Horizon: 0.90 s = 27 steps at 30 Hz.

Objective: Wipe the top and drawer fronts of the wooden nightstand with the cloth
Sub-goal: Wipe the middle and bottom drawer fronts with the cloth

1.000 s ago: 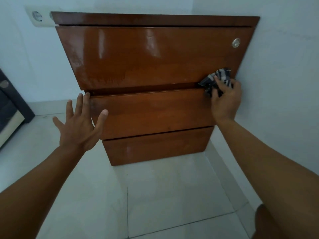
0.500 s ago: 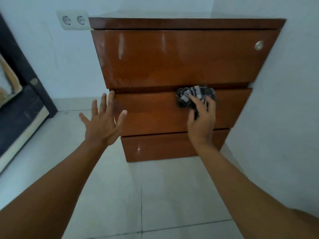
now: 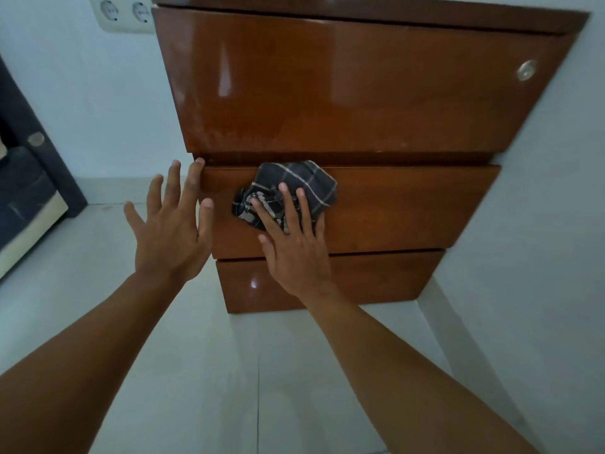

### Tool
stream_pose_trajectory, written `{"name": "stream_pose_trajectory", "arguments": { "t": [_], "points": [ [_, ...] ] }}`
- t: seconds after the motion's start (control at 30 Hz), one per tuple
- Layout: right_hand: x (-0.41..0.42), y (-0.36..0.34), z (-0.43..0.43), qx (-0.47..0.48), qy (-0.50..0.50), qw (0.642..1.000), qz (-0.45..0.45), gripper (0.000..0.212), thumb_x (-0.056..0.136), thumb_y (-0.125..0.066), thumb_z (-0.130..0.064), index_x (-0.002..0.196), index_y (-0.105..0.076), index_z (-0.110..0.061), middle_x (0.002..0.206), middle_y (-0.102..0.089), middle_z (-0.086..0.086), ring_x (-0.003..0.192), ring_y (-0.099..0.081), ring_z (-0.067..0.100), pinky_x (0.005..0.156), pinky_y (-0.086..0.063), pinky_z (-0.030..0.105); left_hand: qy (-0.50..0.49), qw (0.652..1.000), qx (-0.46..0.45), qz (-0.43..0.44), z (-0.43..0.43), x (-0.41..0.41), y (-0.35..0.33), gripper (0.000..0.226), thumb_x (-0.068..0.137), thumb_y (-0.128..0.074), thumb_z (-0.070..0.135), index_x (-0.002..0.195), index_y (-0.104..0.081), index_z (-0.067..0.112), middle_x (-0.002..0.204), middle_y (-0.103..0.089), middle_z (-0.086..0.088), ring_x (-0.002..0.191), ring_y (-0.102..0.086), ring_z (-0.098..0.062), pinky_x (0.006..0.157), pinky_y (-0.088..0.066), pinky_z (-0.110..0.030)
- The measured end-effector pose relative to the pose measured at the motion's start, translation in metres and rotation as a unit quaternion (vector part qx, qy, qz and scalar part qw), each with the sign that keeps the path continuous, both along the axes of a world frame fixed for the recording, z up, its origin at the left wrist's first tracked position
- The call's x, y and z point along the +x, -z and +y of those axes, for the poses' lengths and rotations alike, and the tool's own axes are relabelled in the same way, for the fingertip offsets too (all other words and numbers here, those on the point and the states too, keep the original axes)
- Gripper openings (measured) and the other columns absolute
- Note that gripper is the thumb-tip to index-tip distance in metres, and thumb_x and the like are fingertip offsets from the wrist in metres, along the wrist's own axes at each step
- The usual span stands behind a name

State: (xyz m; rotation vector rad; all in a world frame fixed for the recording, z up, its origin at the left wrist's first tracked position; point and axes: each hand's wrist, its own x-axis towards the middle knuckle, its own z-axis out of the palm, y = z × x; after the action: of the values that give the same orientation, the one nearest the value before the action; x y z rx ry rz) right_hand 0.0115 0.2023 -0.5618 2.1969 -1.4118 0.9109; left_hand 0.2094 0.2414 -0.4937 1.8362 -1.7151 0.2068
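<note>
The glossy brown wooden nightstand stands in a corner with three drawer fronts facing me; its top is only a thin edge at the frame's upper border. A crumpled dark checked cloth lies against the left part of the middle drawer front. My right hand presses it flat to the wood, fingers spread over it. My left hand is open with fingers apart, its fingertips resting at the left edge of the middle drawer.
A white wall runs close along the nightstand's right side. A double wall socket sits upper left. A dark bed frame with mattress stands at the left edge. Pale floor tiles stretch below me.
My right hand has slid the cloth leftward, from the right end of the seam under the top drawer to the left part of the middle drawer. The left hand stayed at the drawer's left edge.
</note>
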Motion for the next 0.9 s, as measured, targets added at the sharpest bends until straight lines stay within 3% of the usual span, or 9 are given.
{"name": "stream_pose_trajectory", "arguments": {
  "t": [0.13,0.3,0.43,0.6,0.73,0.83,0.9],
  "points": [
    [-0.064,0.010,-0.011,-0.022,0.064,0.997,-0.024,0.063,0.105,-0.040,-0.050,0.160,-0.013,-0.037,0.169,0.002,0.010,0.157,0.002,0.034,0.119,-0.011,0.069,-0.018,1.000,-0.014,0.021,-0.003,-0.010,0.006,0.066,0.102,-0.008,0.065,0.163,-0.002,0.041,0.174,-0.008,-0.002,0.159,-0.008,-0.034,0.117,-0.006,-0.075],
    [-0.143,0.017,-0.017,-0.006,0.129,0.990,-0.054,0.063,0.106,-0.038,-0.046,0.162,-0.013,-0.031,0.169,0.002,0.016,0.156,0.001,0.040,0.120,-0.012,0.068,-0.016,0.999,-0.020,0.019,-0.007,-0.010,0.008,0.069,0.101,-0.011,0.068,0.164,-0.002,0.040,0.174,-0.003,-0.001,0.159,-0.008,-0.035,0.116,-0.007,-0.076],
    [-0.199,0.024,-0.019,0.018,0.201,0.962,-0.182,0.068,0.107,-0.038,-0.033,0.162,0.001,-0.031,0.167,-0.007,0.026,0.155,-0.006,0.044,0.122,-0.019,0.062,-0.006,1.000,-0.015,0.010,-0.007,-0.012,0.006,0.072,0.101,-0.011,0.068,0.165,-0.002,0.035,0.174,0.000,0.001,0.158,-0.010,-0.035,0.116,-0.009,-0.076],
    [-0.228,0.013,-0.017,-0.018,0.183,0.941,-0.284,0.063,0.103,-0.047,-0.013,0.161,-0.021,-0.015,0.161,-0.019,0.031,0.150,-0.021,0.043,0.124,-0.023,0.044,0.007,1.000,0.003,-0.021,-0.004,-0.008,0.002,0.075,0.102,-0.013,0.066,0.165,-0.001,0.027,0.174,-0.007,0.001,0.157,-0.015,-0.035,0.115,-0.011,-0.077],
    [-0.209,0.005,-0.012,-0.036,0.211,0.889,-0.405,0.060,0.087,-0.050,-0.001,0.144,-0.034,-0.011,0.139,-0.041,0.030,0.125,-0.045,0.048,0.108,-0.041,0.052,0.007,0.999,0.015,-0.029,-0.004,-0.007,0.000,0.075,0.102,-0.012,0.067,0.165,0.000,0.028,0.174,-0.007,0.003,0.157,-0.016,-0.035,0.116,-0.010,-0.076],
    [-0.148,0.027,0.015,-0.008,0.141,0.925,-0.353,0.056,0.090,-0.055,0.003,0.144,-0.043,-0.008,0.134,-0.045,0.027,0.118,-0.049,0.042,0.102,-0.044,0.042,0.008,1.000,0.014,-0.023,-0.004,-0.008,0.002,0.076,0.102,-0.012,0.068,0.165,0.004,0.029,0.174,-0.004,0.004,0.158,-0.015,-0.034,0.117,-0.009,-0.075],
    [-0.100,0.047,0.030,0.027,0.072,0.957,-0.278,0.047,0.093,-0.062,-0.007,0.138,-0.054,-0.020,0.128,-0.052,0.015,0.114,-0.053,0.033,0.104,-0.043,0.033,0.003,1.000,0.013,-0.022,-0.005,-0.007,0.003,0.076,0.102,-0.012,0.069,0.165,0.005,0.029,0.174,-0.003,0.005,0.158,-0.015,-0.034,0.117,-0.009,-0.075]
  ]
}}
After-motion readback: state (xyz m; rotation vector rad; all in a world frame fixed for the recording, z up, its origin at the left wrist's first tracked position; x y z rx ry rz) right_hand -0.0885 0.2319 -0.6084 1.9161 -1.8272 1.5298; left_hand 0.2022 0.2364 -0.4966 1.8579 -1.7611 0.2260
